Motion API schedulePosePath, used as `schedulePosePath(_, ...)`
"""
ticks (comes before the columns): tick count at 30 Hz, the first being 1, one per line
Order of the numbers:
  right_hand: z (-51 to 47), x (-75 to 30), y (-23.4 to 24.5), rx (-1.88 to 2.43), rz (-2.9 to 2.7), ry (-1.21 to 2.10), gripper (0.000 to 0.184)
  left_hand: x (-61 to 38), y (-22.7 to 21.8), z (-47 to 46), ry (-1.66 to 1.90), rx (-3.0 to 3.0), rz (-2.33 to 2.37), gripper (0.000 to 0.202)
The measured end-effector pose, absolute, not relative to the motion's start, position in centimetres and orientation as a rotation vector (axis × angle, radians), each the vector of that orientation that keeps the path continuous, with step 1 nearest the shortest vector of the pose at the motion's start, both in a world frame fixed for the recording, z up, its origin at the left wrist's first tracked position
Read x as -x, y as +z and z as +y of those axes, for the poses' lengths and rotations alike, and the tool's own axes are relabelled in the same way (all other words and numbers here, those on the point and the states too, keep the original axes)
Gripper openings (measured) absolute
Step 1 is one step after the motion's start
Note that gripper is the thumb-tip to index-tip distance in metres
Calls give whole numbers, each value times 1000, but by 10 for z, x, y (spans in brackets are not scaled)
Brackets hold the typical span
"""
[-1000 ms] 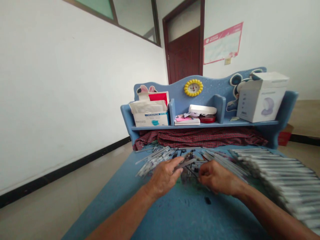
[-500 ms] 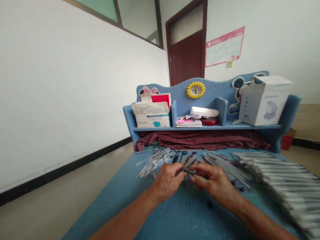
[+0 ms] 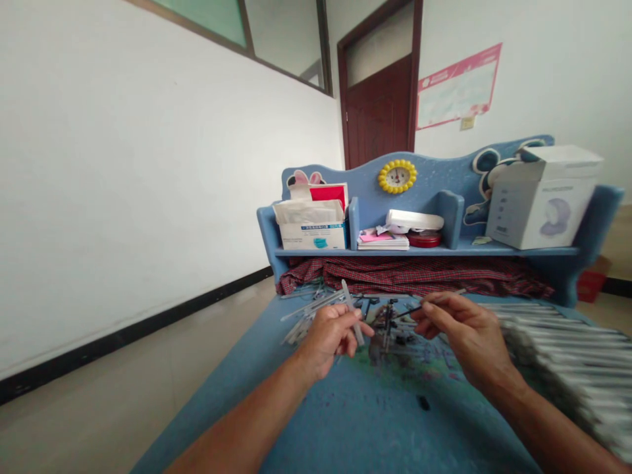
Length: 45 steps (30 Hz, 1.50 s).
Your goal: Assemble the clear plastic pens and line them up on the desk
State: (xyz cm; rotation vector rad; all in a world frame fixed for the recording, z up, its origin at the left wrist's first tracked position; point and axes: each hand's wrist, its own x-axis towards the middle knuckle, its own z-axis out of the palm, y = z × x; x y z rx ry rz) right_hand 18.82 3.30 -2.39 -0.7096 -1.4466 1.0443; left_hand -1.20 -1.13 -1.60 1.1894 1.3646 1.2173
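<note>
My left hand is closed round a clear pen barrel that points up and away. A little to its right, my right hand pinches a thin dark refill, its tip aimed left toward the barrel. Both hands hover over the blue desk. Between them lie small dark pen parts. A loose heap of clear barrels sits just left of my left hand.
A long stack of finished pens fills the desk's right side. At the back, a red checked cloth lies under a blue shelf with boxes, papers and a yellow clock. A white wall is on the left.
My hands have come apart and risen from the pile. The left now holds a barrel upright and the right has lifted out a refill. The view shifted slightly left.
</note>
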Motion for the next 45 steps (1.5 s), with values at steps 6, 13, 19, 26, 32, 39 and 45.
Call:
schedulePosePath(6,1,-183,-19,486,-1854,518,9,15,-18,-8,1349,-910,1228,18)
schedulePosePath(13,-12,-183,-13,361,-1961,243,19,15,-18,-8,1347,-803,1149,21)
schedulePosePath(19,-13,-180,-18,289,-1992,147,25,11,-19,-9,1325,-782,1162,19)
schedulePosePath(26,-10,-181,-26,217,-2113,60,26,6,-20,-12,1280,-724,1163,22)
schedulePosePath(32,-13,-179,-27,100,-2170,-125,33,2,-17,-15,1252,-693,1152,25)
schedulePosePath(39,-14,-179,-29,95,-2227,-183,25,-1,-15,-17,1236,-645,1128,29)
schedulePosePath(45,-7,-178,-34,174,-2243,-264,20,-7,-17,-20,1198,-684,1095,26)
